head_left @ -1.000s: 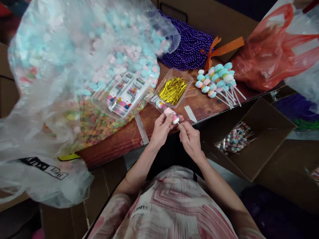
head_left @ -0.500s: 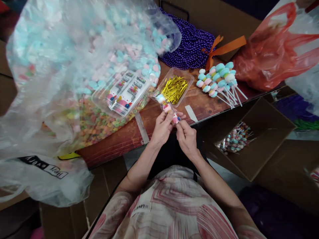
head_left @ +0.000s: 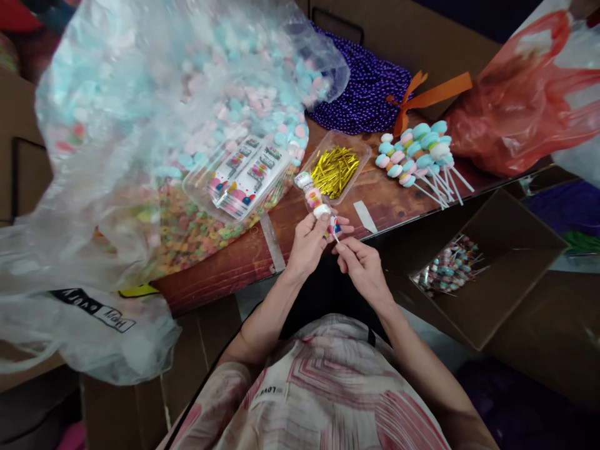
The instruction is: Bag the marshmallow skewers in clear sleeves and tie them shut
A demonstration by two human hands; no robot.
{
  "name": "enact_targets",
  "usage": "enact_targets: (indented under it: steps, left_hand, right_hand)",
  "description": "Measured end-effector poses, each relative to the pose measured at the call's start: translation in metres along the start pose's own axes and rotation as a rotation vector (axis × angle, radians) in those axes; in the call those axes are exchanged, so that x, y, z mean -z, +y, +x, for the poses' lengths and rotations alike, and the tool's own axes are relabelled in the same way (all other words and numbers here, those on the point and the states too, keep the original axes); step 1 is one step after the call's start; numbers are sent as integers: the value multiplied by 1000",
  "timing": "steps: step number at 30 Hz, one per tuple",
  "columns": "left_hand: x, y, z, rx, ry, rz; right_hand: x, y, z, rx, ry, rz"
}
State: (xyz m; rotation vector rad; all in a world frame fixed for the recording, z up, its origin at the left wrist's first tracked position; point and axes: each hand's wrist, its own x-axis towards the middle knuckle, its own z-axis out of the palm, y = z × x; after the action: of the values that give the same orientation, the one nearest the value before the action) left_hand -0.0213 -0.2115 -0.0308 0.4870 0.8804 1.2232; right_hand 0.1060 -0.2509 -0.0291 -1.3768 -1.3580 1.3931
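A candy skewer (head_left: pixel 313 196) of pastel marshmallow-like pieces, in a clear printed wrapper, slants up and left over the near table edge. My left hand (head_left: pixel 305 247) is closed around its lower part, thumb on top, with some fingers reaching out behind the wrapper. Thumb and fingers of my right hand (head_left: pixel 360 261) pinch the white stick at the lower end. Just beyond the skewer stands a clear tray of gold twist ties (head_left: pixel 335 170). To its left, another clear tray holds printed wrappers (head_left: pixel 250 172). Several unwrapped candy skewers (head_left: pixel 415 153) lie piled at the right.
Large clear bags of pastel candies (head_left: pixel 187 81) and ring-shaped candies (head_left: pixel 197 244) cover the table's left. Purple bead strands (head_left: pixel 360 87) and a red plastic bag (head_left: pixel 520 112) lie at the back. An open cardboard box (head_left: pixel 506 275) with wrapped skewers (head_left: pixel 452 265) stands lower right.
My right hand has shifted slightly down and right, and the white stick now shows between the hands. More of the skewer's upper part is visible above my left hand.
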Motion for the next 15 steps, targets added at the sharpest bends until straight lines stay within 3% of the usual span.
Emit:
enact_targets:
  steps: [11, 13, 15]
  left_hand:
    - [7, 4, -12, -154, 32, 62]
    - [10, 10, -15, -162, -28, 74]
    - [14, 20, -18, -139, -121, 35]
  right_hand:
    - [-21, -13, 18, 48, 10, 133]
    - [-29, -21, 24, -24, 3, 314]
    - [-32, -30, 30, -112, -87, 450]
